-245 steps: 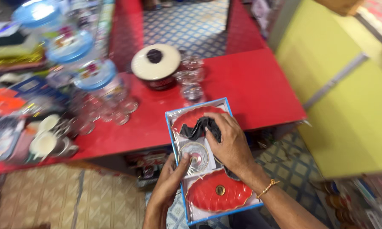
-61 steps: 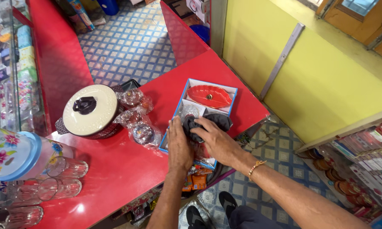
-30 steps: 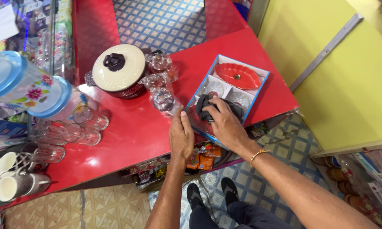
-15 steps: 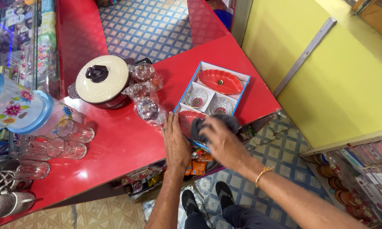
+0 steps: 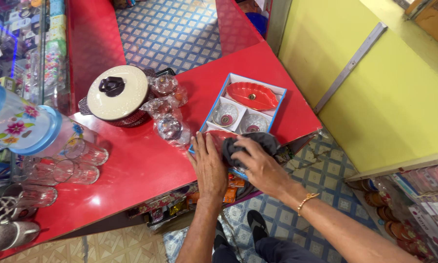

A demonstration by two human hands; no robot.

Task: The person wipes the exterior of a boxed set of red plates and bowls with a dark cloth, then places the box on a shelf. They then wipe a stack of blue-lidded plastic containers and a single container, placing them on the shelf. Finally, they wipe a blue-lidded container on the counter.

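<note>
An open blue-edged box (image 5: 277, 104) lies on the red counter (image 5: 146, 160). It holds a red leaf-shaped dish (image 5: 252, 96) at the far end, two small glass bowls (image 5: 225, 115) in the middle and another red dish (image 5: 219, 136) at the near end. My right hand (image 5: 260, 163) presses a dark cloth (image 5: 258, 142) onto the near red dish. My left hand (image 5: 208, 163) lies flat, fingers spread, on the near left corner of the box.
A cream-lidded dark red pot (image 5: 117, 95) stands on the counter, with plastic-wrapped glassware (image 5: 168, 117) beside it. Drinking glasses (image 5: 68, 163) lie at the left near flowered plastic jugs (image 5: 22, 126). A yellow wall (image 5: 374, 83) rises on the right; patterned floor lies below.
My right hand with the cloth has slid from the middle of the box toward its near end, uncovering the two glass bowls. The left hand has stayed at the box's near corner.
</note>
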